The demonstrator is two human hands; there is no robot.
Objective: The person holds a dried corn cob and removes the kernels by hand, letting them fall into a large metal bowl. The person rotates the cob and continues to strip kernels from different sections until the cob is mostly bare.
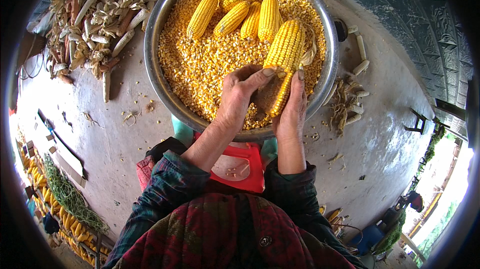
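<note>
My left hand (pixel 240 90) and my right hand (pixel 293 105) grip one large yellow ear of corn (pixel 287 45) over a wide metal basin (pixel 150 49). The left thumb presses on kernels near the ear's middle. Along the right side of the ear lie the right thumb and palm. Part of its lower half is bare brown cob, beside a remaining strip of kernels. Loose corn kernels (pixel 187 66) fill the basin. Several whole ears (pixel 231 19) rest on the kernels towards the far side. My left fingertips are hidden behind the ear.
A heap of stripped cobs and husks (pixel 97 21) lies on the floor at far left. More cobs (pixel 360 49) and dry husks (pixel 342 100) are right of the basin. A red plastic stool (pixel 255 167) stands below it. Yellow corn ears (pixel 71 224) line the lower left.
</note>
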